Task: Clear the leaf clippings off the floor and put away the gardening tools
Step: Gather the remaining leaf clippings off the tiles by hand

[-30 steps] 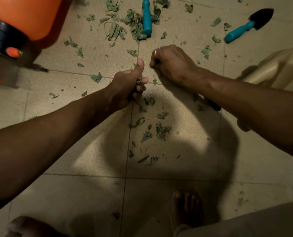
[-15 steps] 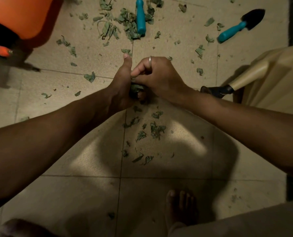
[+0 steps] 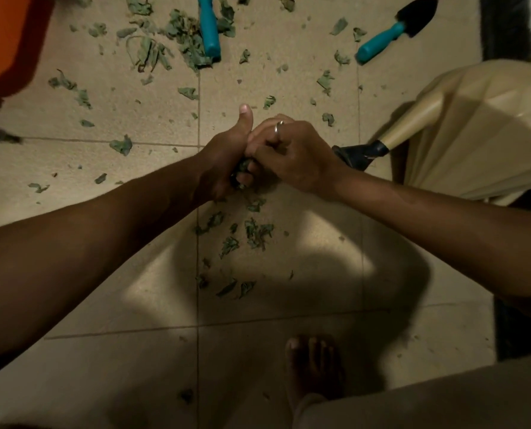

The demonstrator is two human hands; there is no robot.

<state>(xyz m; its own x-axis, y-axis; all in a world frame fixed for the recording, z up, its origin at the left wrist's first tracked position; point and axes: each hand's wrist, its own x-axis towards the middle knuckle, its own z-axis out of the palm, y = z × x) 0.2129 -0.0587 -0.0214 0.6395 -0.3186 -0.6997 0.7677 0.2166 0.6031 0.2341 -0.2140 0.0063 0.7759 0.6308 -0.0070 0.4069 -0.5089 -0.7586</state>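
left hand (image 3: pixel 224 162) fisted round leaf clippings (image 3: pixel 243 166), thumb up; right hand (image 3: pixel 292 156) fingers curled, touching left.

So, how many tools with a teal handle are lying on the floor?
2. One tool lies top centre among leaf clippings, head out of frame; the trowel lies upper right. More may lie outside the view.

head view looks down, near the floor (image 3: pixel 289 305).

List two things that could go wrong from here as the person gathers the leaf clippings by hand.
1. The left hand grips a wad of clippings, the right hand pressed against it; pieces may spill back down.
2. The bare foot stands near loose clippings and might scatter them.
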